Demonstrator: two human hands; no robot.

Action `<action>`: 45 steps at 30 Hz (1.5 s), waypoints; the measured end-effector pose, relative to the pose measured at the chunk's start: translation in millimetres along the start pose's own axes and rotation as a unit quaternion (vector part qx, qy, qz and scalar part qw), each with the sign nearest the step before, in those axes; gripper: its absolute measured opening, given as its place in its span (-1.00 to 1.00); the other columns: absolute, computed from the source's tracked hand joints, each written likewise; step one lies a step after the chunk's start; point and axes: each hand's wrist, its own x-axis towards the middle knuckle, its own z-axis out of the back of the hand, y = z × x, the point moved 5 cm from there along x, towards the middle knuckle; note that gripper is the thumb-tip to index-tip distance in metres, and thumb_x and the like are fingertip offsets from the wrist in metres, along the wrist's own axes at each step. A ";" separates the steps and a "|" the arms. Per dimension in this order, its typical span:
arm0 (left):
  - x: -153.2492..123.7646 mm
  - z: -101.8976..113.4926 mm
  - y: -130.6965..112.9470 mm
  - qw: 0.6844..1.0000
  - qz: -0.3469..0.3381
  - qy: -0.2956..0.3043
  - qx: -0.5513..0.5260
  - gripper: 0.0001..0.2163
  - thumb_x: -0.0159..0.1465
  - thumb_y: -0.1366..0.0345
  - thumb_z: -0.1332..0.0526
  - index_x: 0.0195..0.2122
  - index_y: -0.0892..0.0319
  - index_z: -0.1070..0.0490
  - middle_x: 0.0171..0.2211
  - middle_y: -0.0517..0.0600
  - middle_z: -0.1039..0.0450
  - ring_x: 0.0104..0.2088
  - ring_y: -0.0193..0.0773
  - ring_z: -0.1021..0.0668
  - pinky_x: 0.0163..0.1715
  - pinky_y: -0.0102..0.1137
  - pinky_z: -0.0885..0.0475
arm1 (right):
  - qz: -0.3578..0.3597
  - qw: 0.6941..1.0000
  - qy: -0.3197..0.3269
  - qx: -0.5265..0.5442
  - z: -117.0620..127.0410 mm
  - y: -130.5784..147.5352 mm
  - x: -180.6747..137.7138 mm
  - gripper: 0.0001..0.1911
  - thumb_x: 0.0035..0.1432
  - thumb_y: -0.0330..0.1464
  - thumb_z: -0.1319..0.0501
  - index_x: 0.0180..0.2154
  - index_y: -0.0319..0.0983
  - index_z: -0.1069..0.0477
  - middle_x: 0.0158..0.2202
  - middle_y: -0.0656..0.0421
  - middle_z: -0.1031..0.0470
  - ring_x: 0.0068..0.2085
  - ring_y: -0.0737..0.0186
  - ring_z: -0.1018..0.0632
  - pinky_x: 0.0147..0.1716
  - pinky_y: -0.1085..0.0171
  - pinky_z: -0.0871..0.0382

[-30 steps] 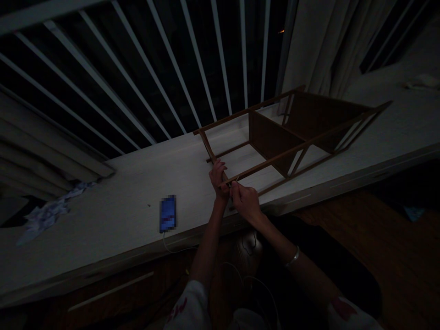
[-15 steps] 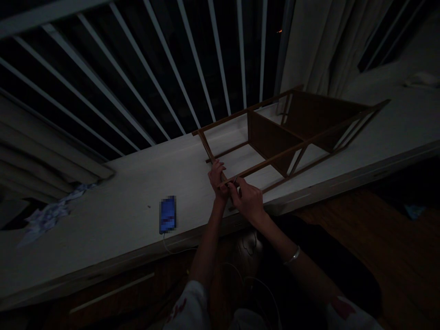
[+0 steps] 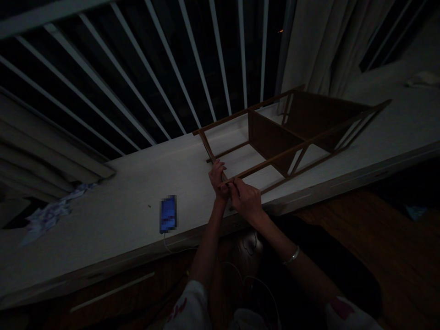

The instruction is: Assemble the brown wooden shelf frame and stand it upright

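Note:
A brown wooden shelf rack (image 3: pixel 275 129) lies on its side along the white sill, with panels set between its long rails. My left hand (image 3: pixel 217 176) is closed round the short crossbar (image 3: pixel 207 145) at the rack's near-left end, close to the corner. Right beside it, my right hand (image 3: pixel 246 197) is closed in a pinch at that same corner, where the long front rail meets the crossbar. Whatever sits between its fingertips is too dark and small to make out.
A phone (image 3: pixel 168 214) with a white cable lies on the sill (image 3: pixel 130 192), left of my arms. A tiny dark piece (image 3: pixel 149 206) is near it. Behind stand white window bars (image 3: pixel 189 64) and curtains (image 3: pixel 41 146). Crumpled patterned cloth (image 3: pixel 51 213) lies at far left.
The fingers of my right hand have turned slightly at the corner and curled in more. My left hand and the rack stay in nearly the same place.

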 end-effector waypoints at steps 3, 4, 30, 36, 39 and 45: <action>0.6 0.6 -0.1 1.000 0.001 -0.005 -0.006 -0.30 0.10 -0.27 0.38 -0.26 0.14 -0.34 -0.16 0.12 -0.42 0.07 -0.04 -0.37 0.00 -0.11 -0.21 | 0.028 0.999 -0.003 -0.019 -0.8 3.6 0.5 -0.72 0.29 -0.32 0.10 -0.27 -0.27 -0.34 -0.42 0.15 -0.50 -0.46 0.35 -0.45 -0.43 0.37 -0.12; 0.7 0.5 0.0 1.000 0.002 -0.005 -0.006 -0.29 0.10 -0.28 0.37 -0.26 0.15 -0.34 -0.16 0.12 -0.42 0.07 -0.04 -0.37 0.00 -0.11 -0.21 | 0.035 0.999 -0.003 -0.026 -0.9 4.6 0.6 -0.71 0.30 -0.32 0.10 -0.26 -0.26 -0.34 -0.41 0.15 -0.50 -0.46 0.35 -0.45 -0.43 0.36 -0.11; 1.2 2.1 -1.0 1.000 0.016 -0.002 -0.003 -0.30 0.10 -0.27 0.39 -0.28 0.15 -0.34 -0.17 0.12 -0.42 0.06 -0.05 -0.37 0.00 -0.13 -0.21 | 0.003 0.998 -0.006 0.070 -9.2 -4.7 -5.8 -0.72 0.26 -0.26 0.02 -0.13 -0.27 -0.32 -0.31 0.11 -0.54 -0.42 0.35 -0.53 -0.43 0.42 -0.24; 0.9 2.2 -1.6 1.000 0.003 -0.010 -0.007 -0.32 0.13 -0.24 0.37 -0.28 0.15 -0.35 -0.17 0.11 -0.43 0.06 -0.05 -0.38 -0.01 -0.11 -0.22 | 0.061 0.998 -0.003 0.027 -14.9 -4.7 -9.4 -0.72 0.27 -0.35 0.05 -0.04 -0.25 -0.28 -0.31 0.10 -0.54 -0.37 0.33 -0.53 -0.39 0.40 -0.25; 0.5 2.3 -1.6 1.000 0.001 -0.008 -0.009 -0.30 0.11 -0.26 0.37 -0.27 0.15 -0.35 -0.17 0.12 -0.43 0.06 -0.05 -0.38 -0.01 -0.11 -0.22 | 0.075 0.997 0.016 0.004 -17.7 -4.7 -9.8 -0.70 0.27 -0.38 0.06 0.00 -0.23 -0.26 -0.27 0.11 -0.51 -0.38 0.34 -0.50 -0.40 0.39 -0.24; -0.7 2.0 5.2 0.999 0.030 -0.006 -0.009 -0.36 0.14 -0.24 0.31 -0.29 0.14 -0.36 -0.17 0.10 -0.43 0.06 -0.07 -0.38 0.00 -0.12 -0.22 | 0.105 0.991 0.060 -0.062 -14.6 0.3 -8.4 -0.65 0.21 -0.45 0.01 0.02 -0.13 -0.27 -0.35 0.17 -0.44 -0.41 0.34 -0.43 -0.44 0.38 -0.16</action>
